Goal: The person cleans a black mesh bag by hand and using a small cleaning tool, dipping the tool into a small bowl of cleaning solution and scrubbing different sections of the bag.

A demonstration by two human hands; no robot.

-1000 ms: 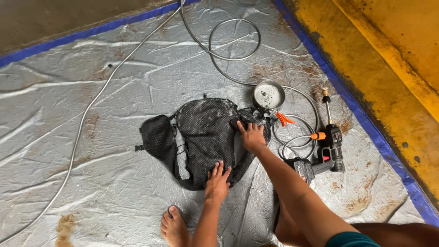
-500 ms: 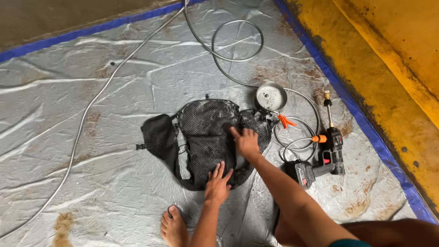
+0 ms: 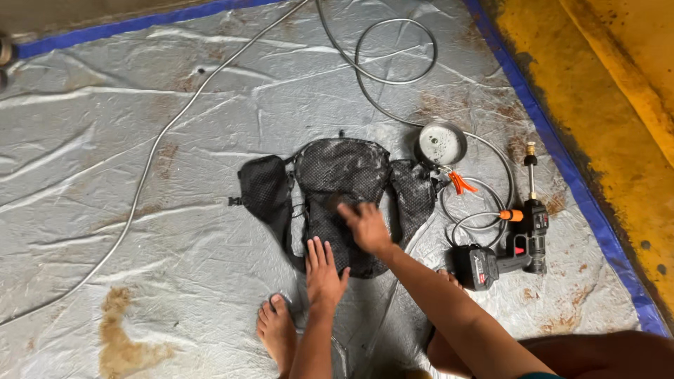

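Note:
A black mesh vest-style pack (image 3: 340, 179) lies spread flat on a wrinkled silver tarp (image 3: 175, 182). My left hand (image 3: 323, 270) rests flat on the pack's lower edge with its fingers spread. My right hand (image 3: 365, 226) is on the middle of the pack, palm down and blurred by motion. Whether it holds anything is hidden by the blur. My bare foot (image 3: 276, 331) stands on the tarp just below the pack.
A black cordless spray gun (image 3: 528, 238) with an orange fitting lies right of the pack, its thin hose looped beside it. A round metal dish (image 3: 441, 142) and an orange clip (image 3: 460, 182) sit nearby. A grey hose (image 3: 393, 52) coils behind. A blue tarp border (image 3: 562, 158) meets a yellow surface (image 3: 604, 91).
My right hand has slid from the pack's right shoulder part to its middle. My left hand has stayed on the lower edge.

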